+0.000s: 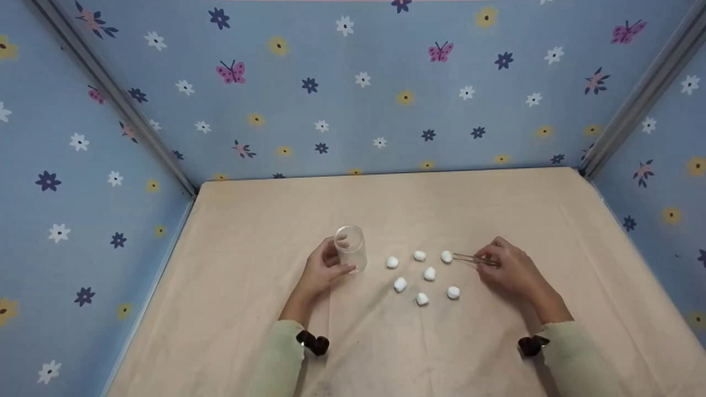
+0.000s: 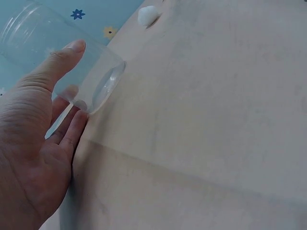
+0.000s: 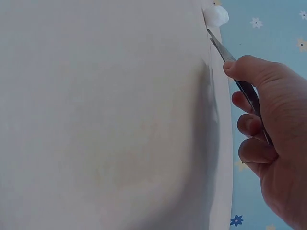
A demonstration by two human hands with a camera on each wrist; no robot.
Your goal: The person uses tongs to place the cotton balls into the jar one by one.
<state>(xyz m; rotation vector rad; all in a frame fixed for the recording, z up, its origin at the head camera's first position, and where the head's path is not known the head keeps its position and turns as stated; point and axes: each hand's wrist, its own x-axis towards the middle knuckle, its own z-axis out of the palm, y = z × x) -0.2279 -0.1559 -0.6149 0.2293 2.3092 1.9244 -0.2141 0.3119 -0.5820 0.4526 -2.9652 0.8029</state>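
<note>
My left hand (image 1: 322, 266) holds a clear plastic cup (image 1: 354, 256) upright on the table, thumb on the near side and fingers behind it. In the left wrist view the cup (image 2: 62, 52) shows its base by the cloth. Metal tweezers (image 1: 477, 260) are pinched in my right hand (image 1: 510, 267), their tips pointing left. Those tips are parted and sit right by a white cotton ball (image 1: 447, 256). The right wrist view shows the tweezers (image 3: 247, 88) under the thumb, with the cotton ball (image 3: 217, 17) just past the tips.
Several more cotton balls lie between the hands, among them a middle cotton ball (image 1: 429, 273) and a near cotton ball (image 1: 422, 299). A beige cloth covers the table (image 1: 265, 220). Blue patterned panels (image 1: 353, 110) enclose the back and both sides.
</note>
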